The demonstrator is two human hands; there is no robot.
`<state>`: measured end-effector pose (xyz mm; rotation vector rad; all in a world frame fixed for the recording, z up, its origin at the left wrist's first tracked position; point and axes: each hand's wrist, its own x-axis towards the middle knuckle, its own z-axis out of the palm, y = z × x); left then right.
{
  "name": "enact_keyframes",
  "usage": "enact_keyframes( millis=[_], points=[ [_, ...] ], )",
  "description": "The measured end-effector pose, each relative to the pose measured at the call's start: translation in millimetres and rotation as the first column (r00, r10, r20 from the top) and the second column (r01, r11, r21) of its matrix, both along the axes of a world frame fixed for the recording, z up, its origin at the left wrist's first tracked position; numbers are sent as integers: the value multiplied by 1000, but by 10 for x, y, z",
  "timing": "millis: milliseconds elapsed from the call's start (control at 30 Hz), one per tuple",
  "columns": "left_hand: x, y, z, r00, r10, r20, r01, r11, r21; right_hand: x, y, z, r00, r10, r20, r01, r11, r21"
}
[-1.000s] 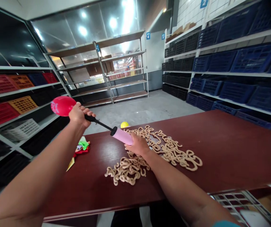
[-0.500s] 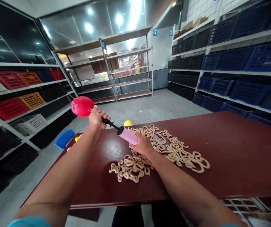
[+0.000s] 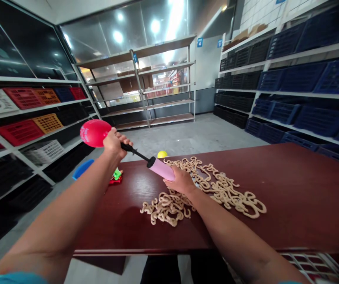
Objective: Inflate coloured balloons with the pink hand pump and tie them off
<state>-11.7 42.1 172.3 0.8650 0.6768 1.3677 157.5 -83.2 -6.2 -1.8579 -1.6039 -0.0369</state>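
Observation:
A red balloon (image 3: 95,133) with pale print, partly inflated, extends left from my left hand (image 3: 116,142). Those fingers are closed round its neck and the black end of a hand balloon pump (image 3: 161,169); the exact join is hidden. A thin black rod shows between that end and the pump's pink barrel. My right hand (image 3: 181,180) is wrapped around the barrel's lower part, above the dark red table (image 3: 276,185). Under and around the right hand lie many beige, curly, rope-like pieces (image 3: 228,193) in a loose heap.
Beyond the table's far edge shows a yellow balloon (image 3: 162,154). Small red and green items (image 3: 116,175) lie near the left edge, by a blue chair back (image 3: 82,169). Racks hold red crates (image 3: 18,132) at left and blue crates (image 3: 320,120) at right.
My left hand has moved left with the balloon, away from the right hand, and more of the pump's rod shows. The view has shifted slightly, uncovering the red and green items.

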Motion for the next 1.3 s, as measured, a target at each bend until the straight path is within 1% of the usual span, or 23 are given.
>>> enact_keyframes(
  millis=[67,100,133,200,267,367,533,667,733,800,867,1033,1100,1133,1200,1300],
  points=[
    [-114,65,142,1000,21,10,-21,999,26,5,14,-14,1000,8,-8,-7,1000,4],
    [-150,89,186,1000,25,14,-25,999,34,9,21,-26,1000,13,-14,-13,1000,8],
    [-169,105,208,1000,24,18,-25,999,39,14,26,-41,1000,20,-19,-20,1000,12],
    [-159,115,184,999,17,27,-18,999,34,27,32,-72,999,39,-28,-38,999,9],
    [-95,99,86,999,14,42,-14,1000,13,40,32,-99,998,46,-34,-46,999,-18],
    [53,49,-117,998,15,60,-13,1000,-27,56,31,-116,1000,16,-27,-18,998,-66],
    [304,-59,-406,999,-25,45,27,998,-50,55,42,-115,1000,1,-6,-2,997,-78],
    [446,-161,-581,997,-74,19,75,996,-39,44,44,-117,1000,-8,-3,7,998,-61],
    [465,-199,-621,996,-88,11,89,995,-38,37,38,-107,1000,-3,1,3,999,-51],
    [431,-210,-594,997,-77,12,78,996,-45,30,29,-86,1000,-2,6,2,999,-37],
    [339,-186,-492,999,-51,14,51,997,-58,25,20,-56,1000,4,6,-4,1000,-27],
    [-36,-3,-58,999,25,32,-24,999,-35,30,17,-14,1000,19,4,-19,998,-64],
    [-148,68,64,998,46,36,-46,999,-2,29,30,-28,1000,24,5,-24,998,-61],
    [-178,93,91,998,54,36,-54,998,12,27,37,-40,1000,29,5,-29,998,-59],
    [-179,118,66,997,67,39,-68,998,15,24,48,-69,999,39,0,-38,997,-71],
    [-60,95,-112,996,74,47,-73,997,-18,36,49,-102,999,40,-5,-40,994,-105]
  ],
)
